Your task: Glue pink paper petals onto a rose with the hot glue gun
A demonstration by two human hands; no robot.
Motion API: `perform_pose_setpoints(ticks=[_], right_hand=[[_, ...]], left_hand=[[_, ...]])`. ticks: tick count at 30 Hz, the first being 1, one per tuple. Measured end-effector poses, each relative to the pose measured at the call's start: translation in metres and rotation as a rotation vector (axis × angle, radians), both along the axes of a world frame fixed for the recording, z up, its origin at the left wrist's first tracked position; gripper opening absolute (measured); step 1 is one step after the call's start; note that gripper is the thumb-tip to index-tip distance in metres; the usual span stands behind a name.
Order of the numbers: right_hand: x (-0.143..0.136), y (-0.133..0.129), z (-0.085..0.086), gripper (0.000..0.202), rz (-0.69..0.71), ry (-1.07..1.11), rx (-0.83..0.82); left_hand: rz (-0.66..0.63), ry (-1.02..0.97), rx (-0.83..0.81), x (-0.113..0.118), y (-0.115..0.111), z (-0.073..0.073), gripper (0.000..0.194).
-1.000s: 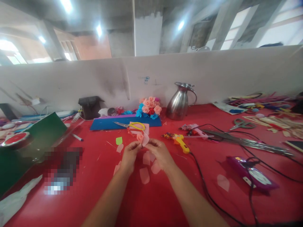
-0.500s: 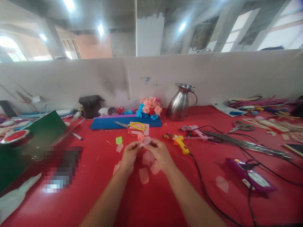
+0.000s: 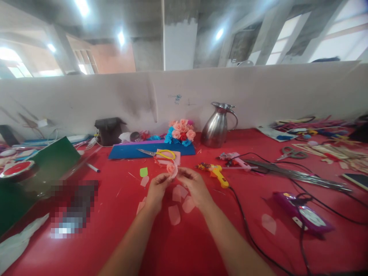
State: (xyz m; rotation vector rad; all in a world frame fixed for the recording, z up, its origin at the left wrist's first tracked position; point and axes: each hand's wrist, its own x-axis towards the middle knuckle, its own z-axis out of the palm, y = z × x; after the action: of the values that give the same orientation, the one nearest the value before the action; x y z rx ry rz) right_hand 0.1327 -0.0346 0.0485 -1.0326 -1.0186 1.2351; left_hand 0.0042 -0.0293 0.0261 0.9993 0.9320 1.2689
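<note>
A small peach paper rose [image 3: 170,168] is held up over the red table between my two hands. My left hand [image 3: 158,188] pinches it low down, thumb and fingers closed; its base is hidden behind them. A pale pink petal curves round the rose's right side. At that petal's edge my right hand [image 3: 194,186] has its thumb and fingers closed together. Below the hands lie several loose paper petals [image 3: 174,214]. Beyond them, yellow-handled scissors [image 3: 166,154] rest on pink paper and a blue sheet [image 3: 126,151].
A yellow glue gun [image 3: 217,174] lies to the right, its black cord running toward me. Behind stand a steel jug [image 3: 215,126] and a bunch of paper flowers [image 3: 181,132]. At right is a purple power strip [image 3: 303,214]; at left, a green board [image 3: 57,157].
The pale petal stuck out to the right of the rose before; now it lies curved against the rose's side. Both hands stay in nearly the same place.
</note>
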Motion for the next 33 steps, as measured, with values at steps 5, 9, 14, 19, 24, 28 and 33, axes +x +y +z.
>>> perform_pose_setpoints(ticks=[5, 9, 14, 19, 24, 28, 33], right_hand=[[-0.002, 0.001, -0.003, 0.019, 0.012, -0.137, 0.032], [-0.001, 0.001, -0.008, 0.020, 0.002, -0.208, 0.073], [-0.001, 0.002, -0.012, 0.021, -0.002, -0.267, 0.100], [-0.002, 0.000, -0.008, 0.021, 0.000, -0.329, 0.114], [-0.002, -0.002, -0.005, 0.023, -0.036, -0.434, 0.145], [-0.004, -0.003, -0.003, 0.020, -0.080, -0.501, 0.169], [-0.007, -0.006, -0.001, 0.023, -0.101, -0.504, 0.182]], left_hand=[[0.004, -0.011, 0.009, -0.001, 0.002, -0.004, 0.017], [0.015, -0.013, 0.011, -0.001, 0.002, -0.005, 0.019], [0.017, -0.004, 0.019, -0.001, 0.003, -0.006, 0.019], [0.041, -0.003, 0.025, 0.000, 0.002, -0.003, 0.017], [0.071, 0.010, 0.035, 0.000, 0.002, -0.002, 0.018], [0.116, -0.003, 0.027, 0.000, 0.004, -0.004, 0.017], [0.119, 0.003, 0.025, -0.001, 0.003, -0.002, 0.014]])
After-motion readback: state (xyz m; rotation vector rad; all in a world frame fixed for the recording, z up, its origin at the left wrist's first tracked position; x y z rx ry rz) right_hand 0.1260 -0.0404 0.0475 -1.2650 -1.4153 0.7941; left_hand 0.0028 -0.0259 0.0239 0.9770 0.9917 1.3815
